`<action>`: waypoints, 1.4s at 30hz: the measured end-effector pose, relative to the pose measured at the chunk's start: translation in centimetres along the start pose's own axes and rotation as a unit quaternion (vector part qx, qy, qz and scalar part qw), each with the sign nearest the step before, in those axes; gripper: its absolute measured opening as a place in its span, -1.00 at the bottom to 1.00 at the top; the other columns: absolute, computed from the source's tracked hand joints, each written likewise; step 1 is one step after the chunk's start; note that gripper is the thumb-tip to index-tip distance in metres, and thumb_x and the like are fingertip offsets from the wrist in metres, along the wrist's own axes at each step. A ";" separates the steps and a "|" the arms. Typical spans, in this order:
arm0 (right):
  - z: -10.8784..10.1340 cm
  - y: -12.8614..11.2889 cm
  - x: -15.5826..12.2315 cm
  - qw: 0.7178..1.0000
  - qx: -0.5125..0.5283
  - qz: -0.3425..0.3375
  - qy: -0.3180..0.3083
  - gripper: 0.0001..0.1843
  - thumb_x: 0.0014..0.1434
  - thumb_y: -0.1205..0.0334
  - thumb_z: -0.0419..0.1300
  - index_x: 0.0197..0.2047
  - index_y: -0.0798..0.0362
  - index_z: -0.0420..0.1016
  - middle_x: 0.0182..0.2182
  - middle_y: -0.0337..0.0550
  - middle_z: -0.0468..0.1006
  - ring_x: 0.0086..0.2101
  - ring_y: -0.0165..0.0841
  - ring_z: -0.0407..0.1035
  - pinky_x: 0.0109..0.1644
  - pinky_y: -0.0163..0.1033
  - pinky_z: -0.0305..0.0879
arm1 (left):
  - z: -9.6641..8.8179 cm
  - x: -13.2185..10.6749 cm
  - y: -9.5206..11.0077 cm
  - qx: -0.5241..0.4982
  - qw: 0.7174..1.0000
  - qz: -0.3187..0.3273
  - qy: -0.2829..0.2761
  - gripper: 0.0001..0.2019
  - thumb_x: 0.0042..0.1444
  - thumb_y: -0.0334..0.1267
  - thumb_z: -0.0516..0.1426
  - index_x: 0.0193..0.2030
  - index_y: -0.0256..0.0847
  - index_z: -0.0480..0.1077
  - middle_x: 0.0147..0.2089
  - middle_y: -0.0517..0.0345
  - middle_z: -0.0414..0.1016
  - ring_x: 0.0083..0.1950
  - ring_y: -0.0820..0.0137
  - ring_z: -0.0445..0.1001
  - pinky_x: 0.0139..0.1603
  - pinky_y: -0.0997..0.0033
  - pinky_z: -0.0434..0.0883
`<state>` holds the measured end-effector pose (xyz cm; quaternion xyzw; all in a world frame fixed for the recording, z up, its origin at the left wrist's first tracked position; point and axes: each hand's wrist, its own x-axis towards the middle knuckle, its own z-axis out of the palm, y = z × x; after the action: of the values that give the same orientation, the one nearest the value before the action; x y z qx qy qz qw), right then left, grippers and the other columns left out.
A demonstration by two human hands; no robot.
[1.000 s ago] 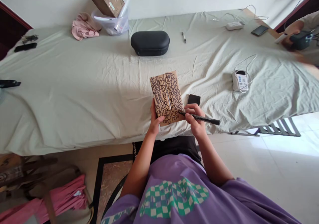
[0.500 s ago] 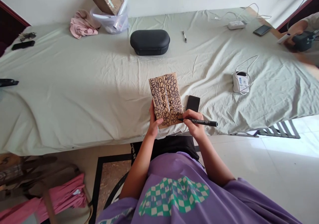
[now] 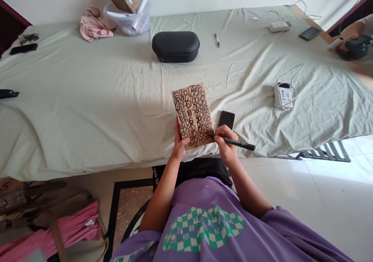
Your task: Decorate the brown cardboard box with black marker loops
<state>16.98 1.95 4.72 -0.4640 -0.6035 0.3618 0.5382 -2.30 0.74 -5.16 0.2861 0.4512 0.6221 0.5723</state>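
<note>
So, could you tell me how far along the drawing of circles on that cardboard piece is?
Nearly finished, it seems. The cardboard piece is already covered in black loops from its top edge down both halves. In hand: the left hand grips its lower left corner while the right hand holds the black marker, tip on the lower right corner. Left: only small bare patches along the bottom edge, partly hidden by the fingers.

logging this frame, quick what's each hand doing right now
left hand: closed on the cardboard box at its lower left edge
right hand: closed on the black marker, tip on the box
</note>
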 end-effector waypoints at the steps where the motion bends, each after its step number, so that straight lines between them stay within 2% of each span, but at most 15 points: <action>1: 0.0 0.1 -0.1 1.000 0.015 0.006 0.001 -0.88 0.16 0.30 0.24 -0.41 -0.04 0.42 -0.57 -0.38 0.38 -0.57 -0.44 0.19 -0.46 -0.28 0.07 | 0.0 -0.1 0.1 -0.005 1.000 -0.010 0.006 -0.02 -0.09 -0.01 0.39 0.55 0.17 0.29 0.61 0.16 0.32 0.65 -0.07 0.22 0.60 -0.11 0.30; 6: -0.4 1.4 0.6 0.982 0.145 0.073 0.098 -0.86 0.34 0.13 0.31 -0.16 -0.11 0.40 -0.56 -0.46 0.39 -0.64 -0.49 0.14 -0.56 -0.35 -0.01 | 0.4 -0.4 0.6 -0.039 0.999 0.005 0.018 -0.11 -0.12 -0.04 0.39 0.45 0.17 0.41 0.50 0.18 0.46 0.61 -0.02 0.30 0.64 -0.08 0.25; 9: -1.4 2.5 2.3 0.980 0.122 0.089 0.133 -0.81 0.34 0.09 0.36 -0.17 -0.10 0.42 -0.58 -0.47 0.43 -0.68 -0.52 0.16 -0.60 -0.39 -0.02 | 0.4 -0.4 0.5 -0.065 0.997 0.023 0.035 -0.12 -0.15 -0.04 0.39 0.43 0.14 0.44 0.49 0.16 0.48 0.62 -0.03 0.29 0.65 -0.08 0.23; 11: -2.2 3.5 3.6 0.985 0.093 0.097 0.104 -0.84 0.28 0.14 0.40 -0.13 -0.08 0.52 -0.43 -0.36 0.61 -0.65 -0.53 0.28 -0.56 -0.37 0.17 | 0.3 -0.3 0.3 -0.080 0.995 0.018 0.060 -0.10 -0.19 -0.03 0.40 0.42 0.10 0.45 0.47 0.12 0.50 0.60 -0.07 0.30 0.62 -0.11 0.27; 13: -2.7 4.7 4.5 0.985 0.105 0.131 0.032 -0.65 0.20 0.17 0.42 0.06 -0.11 0.60 -0.08 -0.15 0.76 -0.53 -0.46 0.49 -0.42 -0.29 0.42 | 0.2 -0.1 0.2 -0.089 0.993 0.009 0.080 -0.09 -0.22 -0.03 0.40 0.40 0.07 0.46 0.44 0.08 0.53 0.57 -0.09 0.35 0.58 -0.12 0.32; 16: -2.7 6.8 5.3 0.946 0.215 0.224 -0.090 -0.37 0.13 0.10 0.40 0.29 -0.15 0.56 0.33 0.01 0.60 -0.26 -0.25 0.69 -0.24 -0.12 0.62 | 0.2 0.1 0.1 -0.086 0.992 0.012 0.086 -0.13 -0.22 -0.01 0.38 0.36 0.03 0.48 0.41 0.04 0.55 0.54 -0.09 0.39 0.55 -0.12 0.34; 18: -2.2 8.1 5.7 0.914 0.275 0.270 -0.129 -0.39 0.16 -0.01 0.35 0.28 -0.13 0.57 0.38 0.03 0.55 -0.18 -0.17 0.70 -0.22 -0.06 0.65 | 0.3 0.3 0.2 -0.079 0.993 0.016 0.088 -0.16 -0.21 0.02 0.38 0.33 0.00 0.50 0.40 0.01 0.55 0.54 -0.08 0.39 0.56 -0.12 0.33; 19: -1.9 8.8 6.0 0.911 0.277 0.276 -0.130 -0.42 0.18 -0.04 0.32 0.25 -0.11 0.59 0.36 0.04 0.57 -0.19 -0.18 0.70 -0.24 -0.08 0.63 | 0.3 0.3 0.3 -0.076 0.993 0.016 0.090 -0.17 -0.20 0.03 0.37 0.32 -0.01 0.50 0.39 0.00 0.56 0.54 -0.08 0.38 0.57 -0.12 0.32; 21: -1.2 10.0 6.6 0.939 0.208 0.251 -0.114 -0.47 0.21 -0.03 0.30 0.21 -0.07 0.61 0.28 0.05 0.64 -0.32 -0.28 0.64 -0.33 -0.16 0.56 | 0.4 0.3 0.4 -0.072 0.993 0.014 0.088 -0.19 -0.18 0.03 0.36 0.31 -0.02 0.51 0.38 -0.01 0.57 0.55 -0.08 0.38 0.59 -0.12 0.29; 23: -0.5 11.1 7.4 0.974 0.064 0.199 -0.088 -0.46 0.24 0.09 0.27 0.27 -0.02 0.59 0.19 0.07 0.70 -0.44 -0.36 0.54 -0.35 -0.18 0.51 | 0.6 0.3 0.6 -0.070 0.994 0.016 0.082 -0.20 -0.16 0.00 0.36 0.33 -0.01 0.51 0.38 0.00 0.57 0.55 -0.07 0.37 0.59 -0.11 0.28; 25: 0.1 11.8 8.0 0.982 -0.095 0.145 -0.075 -0.37 0.25 0.22 0.19 0.39 0.06 0.52 0.12 0.12 0.73 -0.41 -0.30 0.55 -0.19 -0.09 0.56 | 0.8 0.3 0.7 -0.065 0.995 0.025 0.076 -0.20 -0.14 -0.02 0.36 0.34 0.00 0.50 0.39 0.01 0.56 0.55 -0.06 0.37 0.59 -0.09 0.29; 29: 1.0 12.0 8.0 0.942 -0.310 0.063 -0.108 -0.39 0.34 0.35 0.09 0.41 0.14 0.53 0.16 0.17 0.69 0.01 -0.07 0.62 0.19 0.00 0.50 | 1.0 0.2 0.7 -0.059 0.995 0.038 0.074 -0.19 -0.11 -0.01 0.36 0.38 0.03 0.47 0.43 0.05 0.53 0.56 -0.03 0.36 0.57 -0.04 0.30; 36: 1.9 10.4 7.2 0.862 -0.471 0.087 -0.166 -0.43 0.47 0.27 0.05 0.46 -0.06 0.51 0.20 0.04 0.59 -0.06 -0.15 0.60 -0.02 -0.17 0.46 | 0.6 0.3 0.4 -0.060 0.993 0.034 0.096 -0.16 -0.10 0.08 0.33 0.41 0.03 0.43 0.40 0.02 0.54 0.52 -0.03 0.39 0.56 -0.03 0.28; 39: 2.2 10.0 7.7 0.857 -0.477 0.093 -0.172 -0.44 0.47 0.27 0.05 0.46 -0.08 0.51 0.19 0.02 0.60 -0.07 -0.14 0.58 -0.05 -0.16 0.43 | 0.5 0.3 0.2 -0.056 0.994 0.030 0.089 -0.14 -0.10 0.07 0.33 0.43 0.01 0.42 0.40 0.01 0.54 0.52 -0.04 0.39 0.55 -0.03 0.28; 42: 2.5 10.1 8.1 0.865 -0.465 0.084 -0.166 -0.48 0.46 0.29 0.07 0.39 0.01 0.58 0.11 0.11 0.64 0.08 -0.03 0.49 0.03 -0.11 0.43 | 0.5 0.1 0.0 -0.049 0.994 0.032 0.090 -0.13 -0.11 0.07 0.33 0.43 0.01 0.42 0.42 0.02 0.53 0.56 -0.04 0.34 0.56 -0.04 0.27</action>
<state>16.32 12.88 -2.60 -0.6426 -0.7409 0.1545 0.1193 -1.88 0.93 -4.97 0.2152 0.4608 0.6842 0.5227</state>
